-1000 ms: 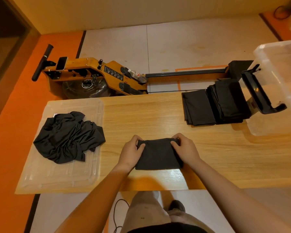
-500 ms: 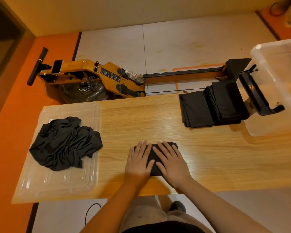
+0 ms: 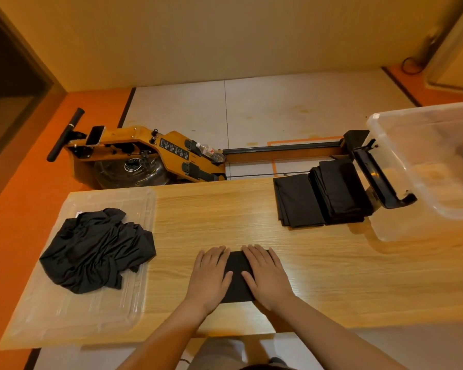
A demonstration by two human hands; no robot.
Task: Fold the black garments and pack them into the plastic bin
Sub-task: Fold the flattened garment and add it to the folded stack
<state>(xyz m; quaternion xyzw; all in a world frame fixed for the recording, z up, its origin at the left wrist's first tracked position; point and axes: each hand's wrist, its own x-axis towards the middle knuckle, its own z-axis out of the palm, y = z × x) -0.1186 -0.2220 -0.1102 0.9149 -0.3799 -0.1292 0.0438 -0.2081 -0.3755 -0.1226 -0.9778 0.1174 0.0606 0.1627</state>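
— Head view, biggest first: what's there?
— A wooden table (image 3: 332, 279) runs across the frame, with a rowing machine (image 3: 145, 153) on the floor behind it. A clear plastic bin (image 3: 444, 209) stands at the table's right end.
— And on the left?
— A clear lid (image 3: 102, 313) lies flat at the left end, and a crumpled black garment (image 3: 96, 249) sits on it. Folded black garments (image 3: 321, 198) lie in two piles side by side at the far edge, just beside the bin.
— The hands?
— Both lie flat, fingers straight, on a small folded black garment (image 3: 237, 279) near the front edge, about the middle. The left hand (image 3: 209, 276) presses its left part and the right hand (image 3: 267, 273) its right part, with a strip of cloth showing between them. Neither curls round anything.
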